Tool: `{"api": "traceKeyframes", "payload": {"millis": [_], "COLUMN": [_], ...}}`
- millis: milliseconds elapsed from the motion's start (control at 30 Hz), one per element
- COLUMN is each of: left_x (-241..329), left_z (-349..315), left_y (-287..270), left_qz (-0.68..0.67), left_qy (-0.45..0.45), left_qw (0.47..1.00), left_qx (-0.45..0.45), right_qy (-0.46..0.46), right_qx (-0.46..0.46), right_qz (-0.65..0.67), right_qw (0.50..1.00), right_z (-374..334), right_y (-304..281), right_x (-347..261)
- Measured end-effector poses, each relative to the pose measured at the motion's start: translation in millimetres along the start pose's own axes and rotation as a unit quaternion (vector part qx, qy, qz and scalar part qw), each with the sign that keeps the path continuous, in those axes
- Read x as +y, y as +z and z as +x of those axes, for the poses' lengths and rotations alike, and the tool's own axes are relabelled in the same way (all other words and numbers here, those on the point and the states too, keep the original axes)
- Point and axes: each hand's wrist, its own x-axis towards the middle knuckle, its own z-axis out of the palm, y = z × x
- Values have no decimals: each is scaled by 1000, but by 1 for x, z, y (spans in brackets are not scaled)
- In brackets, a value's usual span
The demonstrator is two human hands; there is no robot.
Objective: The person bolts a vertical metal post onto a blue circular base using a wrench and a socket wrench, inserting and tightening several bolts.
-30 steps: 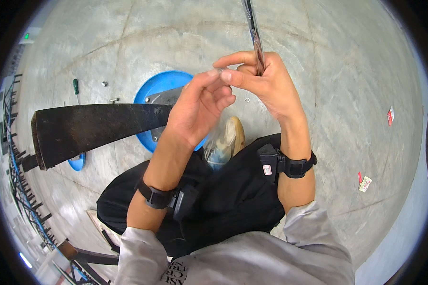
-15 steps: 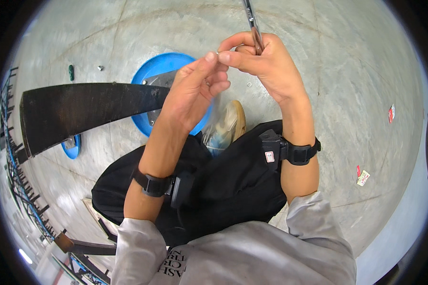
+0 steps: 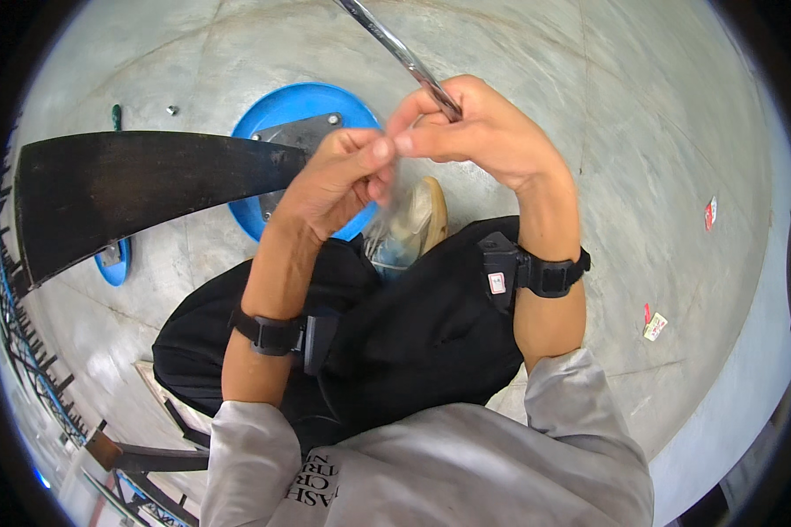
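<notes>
My right hand (image 3: 492,132) keeps a shiny metal wrench (image 3: 395,51) tucked in its curled fingers, the shaft slanting up and left past the picture's top edge. Its thumb and forefinger meet the fingertips of my left hand (image 3: 338,171), which is closed in a pinch. Whatever lies between the fingertips is too small and blurred to make out. Below and behind my left hand is a round blue base (image 3: 244,119) carrying a dark metal plate (image 3: 294,133) with bolts at its corners. A broad black curved beam (image 3: 149,180) reaches from the plate to the left.
A green-handled tool (image 3: 116,116) lies partly behind the beam, near a small metal nut (image 3: 172,111) on the concrete floor. Another blue base (image 3: 116,270) shows below the beam. My shoe (image 3: 426,215) is beside the round base. Paper scraps (image 3: 654,327) lie at right.
Both hands have shifted slightly left and down, fingertips still together. The wrench has swung from nearly upright to slanting left. The floor nut below my right hand is now out of sight.
</notes>
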Motion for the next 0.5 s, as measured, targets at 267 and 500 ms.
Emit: {"api": "traceKeyframes", "payload": {"millis": [267,500], "left_x": [3,-8], "left_z": [3,5], "left_y": [2,2], "left_qz": [117,177], "left_qy": [26,44], "left_qw": [989,973], "left_qx": [89,143], "right_qy": [-6,-6], "right_qx": [35,39], "right_qz": [-35,-95], "right_qw": [999,995], "right_z": [9,15], "right_y": [-3,-10], "right_x": [10,25]}}
